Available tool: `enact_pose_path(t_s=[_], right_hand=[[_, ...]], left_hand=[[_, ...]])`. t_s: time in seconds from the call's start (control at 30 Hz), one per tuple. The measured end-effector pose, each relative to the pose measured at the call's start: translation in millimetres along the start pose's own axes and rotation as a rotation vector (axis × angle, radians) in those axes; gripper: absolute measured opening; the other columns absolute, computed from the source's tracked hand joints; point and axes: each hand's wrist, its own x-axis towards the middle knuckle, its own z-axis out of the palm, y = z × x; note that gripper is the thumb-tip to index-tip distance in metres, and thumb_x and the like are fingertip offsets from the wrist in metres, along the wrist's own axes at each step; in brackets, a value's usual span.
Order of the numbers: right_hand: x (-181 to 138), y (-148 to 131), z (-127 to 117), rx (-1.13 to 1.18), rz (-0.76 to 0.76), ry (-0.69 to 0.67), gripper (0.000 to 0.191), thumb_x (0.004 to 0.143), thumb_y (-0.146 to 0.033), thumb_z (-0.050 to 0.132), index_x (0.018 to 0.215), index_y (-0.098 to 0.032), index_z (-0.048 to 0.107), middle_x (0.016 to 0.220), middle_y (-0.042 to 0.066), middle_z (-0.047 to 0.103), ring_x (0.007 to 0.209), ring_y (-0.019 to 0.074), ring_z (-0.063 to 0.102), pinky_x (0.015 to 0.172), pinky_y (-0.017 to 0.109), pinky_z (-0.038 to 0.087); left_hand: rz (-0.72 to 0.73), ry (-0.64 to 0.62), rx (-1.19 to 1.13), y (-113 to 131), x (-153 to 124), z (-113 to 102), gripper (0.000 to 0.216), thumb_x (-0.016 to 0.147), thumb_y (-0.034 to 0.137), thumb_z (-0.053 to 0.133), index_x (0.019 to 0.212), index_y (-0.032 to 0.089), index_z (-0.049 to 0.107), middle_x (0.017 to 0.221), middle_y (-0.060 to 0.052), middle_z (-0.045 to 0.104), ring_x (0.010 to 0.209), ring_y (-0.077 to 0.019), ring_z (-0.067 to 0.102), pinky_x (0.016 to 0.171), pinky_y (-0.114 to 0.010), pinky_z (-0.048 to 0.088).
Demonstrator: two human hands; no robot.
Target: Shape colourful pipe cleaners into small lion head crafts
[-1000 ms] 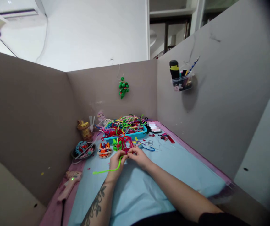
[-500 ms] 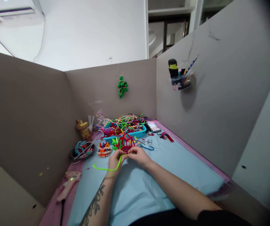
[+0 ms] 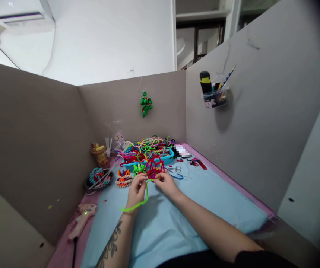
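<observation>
A red openwork piece bent from pipe cleaners (image 3: 154, 168) stands above the cloth, gripped at its lower edge by my right hand (image 3: 167, 185), whose thumb and fingers are pinched together. From that lower edge a bright green pipe cleaner (image 3: 140, 204) hangs in a curve, crossing in front of my left wrist. My left hand (image 3: 136, 191) is just left of the red piece, fingers bent and thumb a little apart, with the fingertips close to its edge. Just behind are a green pipe-cleaner figure (image 3: 139, 169) and an orange and cream beaded-looking piece (image 3: 123, 179).
A blue tray (image 3: 132, 165) heaped with coloured pipe cleaners stands at the back. Scissors (image 3: 178, 169) lie right of my hands. On the left are a dark bowl (image 3: 87, 183) and a pink glue gun (image 3: 81, 222) with its light on. Grey partitions (image 3: 160, 100) enclose the table.
My left hand has come away slightly from my right, opening a gap between them. The green pipe cleaner's free end has swung down and right. The red piece appears more upright.
</observation>
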Motion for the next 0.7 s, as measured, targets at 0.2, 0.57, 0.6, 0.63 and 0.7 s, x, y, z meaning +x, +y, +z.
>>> enact_pose_path(t_s=[0.2,0.57,0.6,0.63,0.7], right_hand=[[4,6,1,0.191,0.154,-0.011,0.012,0.061,-0.028,0.063,0.063,-0.016,0.063,0.058,0.001,0.059,0.058,0.0153,0.052,0.055,0.025,0.04],[8,4,-5,0.158,0.194,0.002,0.014,0.062,-0.028,0.061,0.064,-0.014,0.064,0.055,0.0,0.058,0.052,0.0126,0.049,0.049,0.022,0.036],[9,5,-6,0.125,0.192,0.006,0.015,0.062,-0.028,0.062,0.065,-0.014,0.064,0.057,0.0,0.059,0.054,0.0133,0.05,0.05,0.023,0.037],[10,6,-8,0.092,0.188,0.009,0.015,0.062,-0.028,0.062,0.065,-0.014,0.065,0.058,0.001,0.06,0.056,0.0143,0.052,0.053,0.023,0.039],[11,6,-11,0.028,0.167,0.007,0.014,0.062,-0.028,0.062,0.065,-0.014,0.065,0.063,0.002,0.061,0.064,0.0165,0.055,0.06,0.026,0.043]], left_hand=[[0.085,-0.002,0.254,-14,-2,1,0.028,0.079,0.011,0.042,0.094,0.02,0.064,0.102,-0.008,0.061,0.099,-0.021,0.054,0.089,-0.039,0.042],[-0.081,-0.162,-0.172,3,-6,0,0.023,0.085,0.035,0.047,0.089,0.017,0.062,0.08,-0.006,0.064,0.064,-0.0122,0.056,0.057,-0.024,0.046],[-0.139,-0.059,-0.237,3,-5,-2,0.026,0.085,0.037,0.046,0.097,0.017,0.058,0.077,-0.004,0.062,0.059,-0.0107,0.053,0.052,-0.022,0.044],[-0.189,0.062,-0.288,2,-3,-5,0.029,0.085,0.039,0.046,0.103,0.018,0.053,0.076,-0.003,0.061,0.056,-0.0095,0.051,0.049,-0.02,0.043],[-0.251,0.298,-0.328,-3,0,-11,0.032,0.085,0.042,0.045,0.106,0.019,0.048,0.077,-0.001,0.059,0.055,-0.0087,0.05,0.049,-0.019,0.042]])
